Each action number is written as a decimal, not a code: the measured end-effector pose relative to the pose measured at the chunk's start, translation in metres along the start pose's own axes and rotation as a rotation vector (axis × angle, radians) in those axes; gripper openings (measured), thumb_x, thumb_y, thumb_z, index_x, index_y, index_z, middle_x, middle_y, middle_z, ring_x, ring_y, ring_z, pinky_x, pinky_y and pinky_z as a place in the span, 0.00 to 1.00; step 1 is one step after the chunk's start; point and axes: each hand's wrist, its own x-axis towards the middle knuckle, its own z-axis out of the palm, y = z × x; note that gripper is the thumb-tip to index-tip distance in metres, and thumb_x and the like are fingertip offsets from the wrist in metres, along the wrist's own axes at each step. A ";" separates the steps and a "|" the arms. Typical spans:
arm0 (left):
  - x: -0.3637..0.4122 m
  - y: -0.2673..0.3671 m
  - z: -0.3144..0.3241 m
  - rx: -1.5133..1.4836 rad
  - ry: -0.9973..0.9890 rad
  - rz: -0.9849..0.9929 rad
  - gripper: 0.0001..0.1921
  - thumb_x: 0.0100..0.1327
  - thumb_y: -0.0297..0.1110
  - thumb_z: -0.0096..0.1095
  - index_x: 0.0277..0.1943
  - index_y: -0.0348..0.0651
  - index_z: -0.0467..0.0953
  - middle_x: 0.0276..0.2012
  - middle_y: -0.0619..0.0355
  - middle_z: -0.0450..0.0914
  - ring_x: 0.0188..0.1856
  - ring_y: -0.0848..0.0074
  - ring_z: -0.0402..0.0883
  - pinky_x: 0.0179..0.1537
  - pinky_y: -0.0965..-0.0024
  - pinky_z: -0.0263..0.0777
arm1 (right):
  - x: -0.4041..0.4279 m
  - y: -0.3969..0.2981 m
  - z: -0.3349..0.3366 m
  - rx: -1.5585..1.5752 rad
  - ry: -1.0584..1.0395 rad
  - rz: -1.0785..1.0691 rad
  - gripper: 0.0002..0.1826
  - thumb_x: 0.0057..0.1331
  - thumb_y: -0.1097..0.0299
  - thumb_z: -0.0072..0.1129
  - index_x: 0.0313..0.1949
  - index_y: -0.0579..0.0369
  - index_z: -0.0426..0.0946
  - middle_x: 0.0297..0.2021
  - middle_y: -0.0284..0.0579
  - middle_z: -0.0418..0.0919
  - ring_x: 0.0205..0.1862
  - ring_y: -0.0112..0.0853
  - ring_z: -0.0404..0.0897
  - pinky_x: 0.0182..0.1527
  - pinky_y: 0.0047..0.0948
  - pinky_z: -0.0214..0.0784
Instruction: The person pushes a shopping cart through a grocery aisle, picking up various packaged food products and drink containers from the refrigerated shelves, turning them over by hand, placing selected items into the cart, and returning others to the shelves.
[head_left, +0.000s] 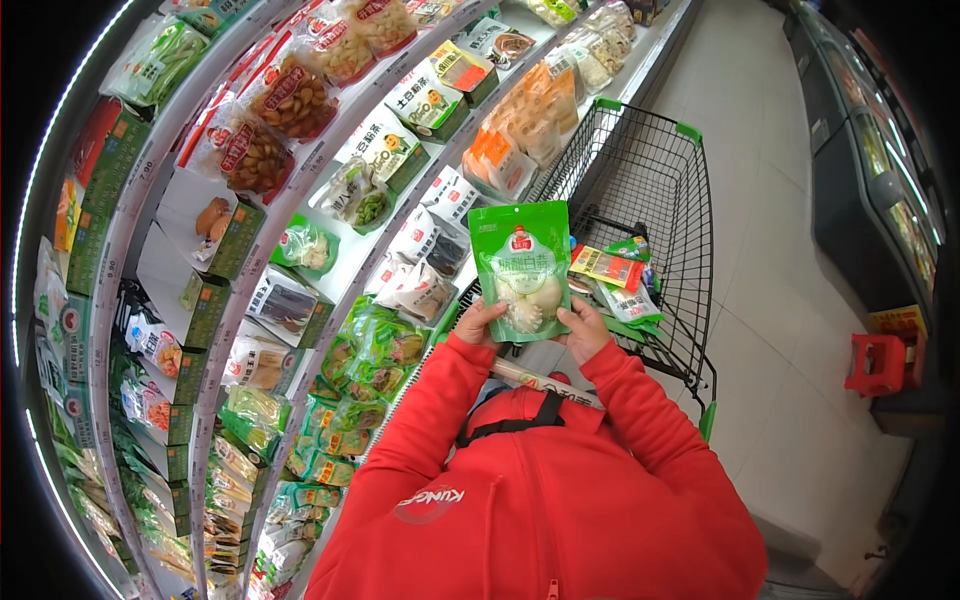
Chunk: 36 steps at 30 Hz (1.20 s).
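Note:
Between both hands I hold a green plastic pouch (523, 262) upright, its printed front facing me. Through its clear lower window whole white garlic bulbs show. My left hand (481, 322) grips the lower left corner, thumb on the front. My right hand (584, 328) pinches the lower right corner the same way. Behind the pouch stands a black wire shopping cart (671, 180) with green corner pieces. Several packaged foods lie in it, among them a yellow and red packet (606, 268) and a white and green bag (631, 303). The pouch hides part of the cart.
On the left rises a lit, tiered store shelf (337, 161) with bagged nuts (291, 96), white pouches (431, 244) and bagged greens (382, 341). A tiled aisle (765, 300) runs right of the cart. Beyond it are a dark refrigerated case (832, 180) and a red plastic stool (874, 365).

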 end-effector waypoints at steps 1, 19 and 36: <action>0.000 0.000 -0.001 0.001 0.000 0.000 0.25 0.60 0.26 0.59 0.59 0.32 0.63 0.53 0.48 0.73 0.53 0.63 0.75 0.57 0.61 0.68 | 0.001 0.001 -0.001 0.001 -0.001 0.000 0.16 0.68 0.72 0.46 0.54 0.60 0.66 0.46 0.43 0.74 0.43 0.31 0.77 0.41 0.31 0.76; 0.005 -0.003 -0.024 -0.052 -0.069 0.009 0.31 0.44 0.18 0.49 0.58 0.29 0.64 0.53 0.45 0.73 0.54 0.60 0.74 0.58 0.61 0.67 | 0.000 -0.004 0.006 -0.035 -0.018 0.027 0.22 0.59 0.83 0.37 0.54 0.61 0.66 0.47 0.44 0.74 0.46 0.32 0.77 0.44 0.31 0.75; 0.002 -0.004 -0.027 0.002 -0.088 -0.014 0.31 0.51 0.21 0.55 0.61 0.31 0.60 0.57 0.45 0.69 0.59 0.58 0.70 0.61 0.57 0.63 | 0.000 -0.001 0.003 -0.050 0.010 0.007 0.25 0.58 0.83 0.38 0.57 0.60 0.61 0.50 0.44 0.69 0.49 0.34 0.75 0.46 0.33 0.74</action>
